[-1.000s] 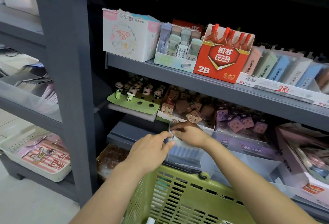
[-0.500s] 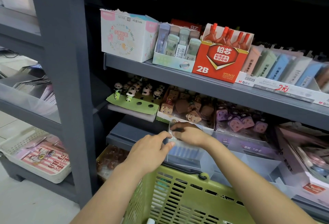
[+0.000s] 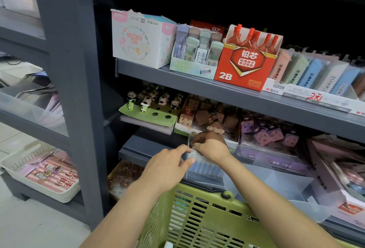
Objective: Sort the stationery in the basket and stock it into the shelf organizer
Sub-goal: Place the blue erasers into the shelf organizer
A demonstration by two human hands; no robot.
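Two hands meet at the front edge of the lower shelf, over a clear plastic organizer (image 3: 207,170) that sits on that shelf just above the rim of a green basket (image 3: 197,218). The left hand (image 3: 167,166) is clasped on the organizer's near left corner, thumb along the front wall and fingers curled over the top edge, seemingly steadying it. The right hand (image 3: 211,145) reaches in from above with its fingertips pinched together on something small and pale; it is too small and too hidden to name. Blue pens (image 3: 203,166) lie side by side behind the clear front wall, under the right wrist.

Compared with a second ago, almost nothing has shifted: both hands are in the same places with the same holds, and the row of blue pens looks unchanged. That suggests a slow, fiddly step, probably seating an item or adjusting a divider, rather than a fresh trip to the basket.

Little of the basket's inside shows, so how much stock remains is unclear. Beyond the organizer, panda pens (image 3: 150,99) stand in a green holder towards the shelf's left end. On the shelf above, a red box (image 3: 245,66) marked 2B sits at the front edge.
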